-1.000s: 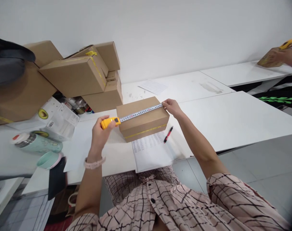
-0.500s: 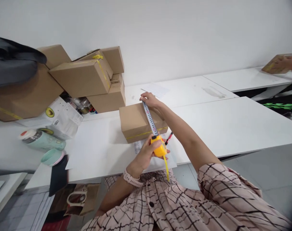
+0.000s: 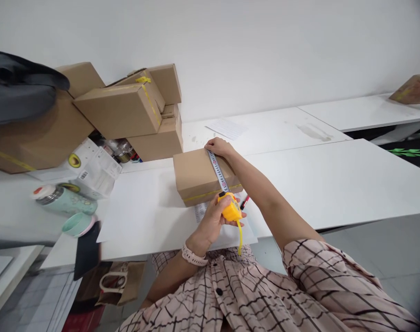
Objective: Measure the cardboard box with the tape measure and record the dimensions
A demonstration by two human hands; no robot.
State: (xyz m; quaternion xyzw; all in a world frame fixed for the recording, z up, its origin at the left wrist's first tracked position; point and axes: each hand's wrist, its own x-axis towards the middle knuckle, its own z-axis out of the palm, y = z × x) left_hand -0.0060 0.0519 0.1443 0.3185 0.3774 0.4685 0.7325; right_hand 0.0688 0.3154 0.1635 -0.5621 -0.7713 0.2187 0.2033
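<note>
My left hand [image 3: 210, 222] is closed around the yellow case of a tape measure [image 3: 232, 210], near the front side of a cardboard box [image 3: 192, 171]. From the case, the printed metal blade runs up across the top of the box to its far edge. There my right hand [image 3: 220, 146] pinches the blade's end; the very tip is hidden by the fingers. A yellow strap dangles from the case. Yellow tape runs along the box's front side. Partly under the box lies a printed sheet [image 3: 200, 213], with a red and black pen [image 3: 245, 203] just right of it.
Cardboard boxes [image 3: 116, 113] are stacked at the back left. A mint flask [image 3: 66, 201], a green cup [image 3: 76, 224] and a dark flat object [image 3: 87, 253] sit at the left. Another paper [image 3: 225, 128] lies near the wall. A box [image 3: 412, 90] stands far right.
My right hand has come down slightly with the blade's end, to the box's far edge. The blade now lies closer to the box top. The view has shifted a little.
</note>
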